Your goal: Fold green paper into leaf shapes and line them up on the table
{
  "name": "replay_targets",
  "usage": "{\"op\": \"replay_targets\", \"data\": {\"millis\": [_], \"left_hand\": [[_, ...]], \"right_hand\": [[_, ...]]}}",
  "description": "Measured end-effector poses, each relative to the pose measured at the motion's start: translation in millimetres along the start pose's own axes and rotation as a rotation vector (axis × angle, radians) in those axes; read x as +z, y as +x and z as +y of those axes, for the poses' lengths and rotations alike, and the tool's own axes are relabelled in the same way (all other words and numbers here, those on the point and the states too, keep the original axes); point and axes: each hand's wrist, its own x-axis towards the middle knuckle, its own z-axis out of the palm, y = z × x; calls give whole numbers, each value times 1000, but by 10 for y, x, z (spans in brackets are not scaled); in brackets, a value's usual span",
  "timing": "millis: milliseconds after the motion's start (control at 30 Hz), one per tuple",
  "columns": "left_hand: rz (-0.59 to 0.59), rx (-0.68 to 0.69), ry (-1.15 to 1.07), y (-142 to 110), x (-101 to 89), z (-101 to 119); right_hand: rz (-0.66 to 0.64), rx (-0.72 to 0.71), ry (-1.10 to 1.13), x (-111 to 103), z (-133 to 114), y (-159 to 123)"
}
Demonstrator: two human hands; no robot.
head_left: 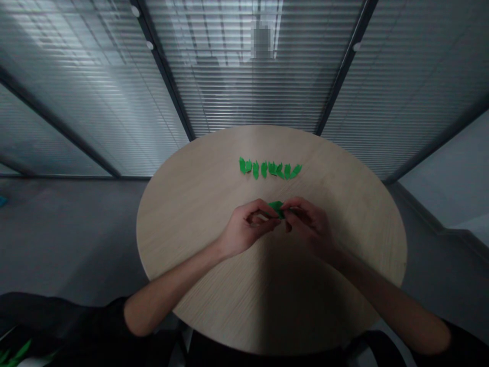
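My left hand (pixel 244 229) and right hand (pixel 309 227) are curled nearly shut, their fingertips together pinching one bent green leaf (pixel 276 208) over the round wooden table (pixel 344 214). Beyond them, I count about eight small green leaves (pixel 270 169) lying in a single row on the tabletop, pointed and overlapping in places. My forearms (pixel 171 288) reach in from the lower corners, angling toward each other.

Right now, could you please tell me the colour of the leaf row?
The leaf row is bright green, in the head view.
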Motion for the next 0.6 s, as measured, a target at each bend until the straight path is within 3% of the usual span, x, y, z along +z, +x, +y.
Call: {"op": "replay_targets", "data": {"millis": [300, 600], "left_hand": [[-5, 7, 12, 1, -5, 12], [-4, -13, 13, 1, -13, 6]], "right_hand": [[2, -118, -78, -6, 10, -22], [-33, -86, -93, -49, 38, -56]]}}
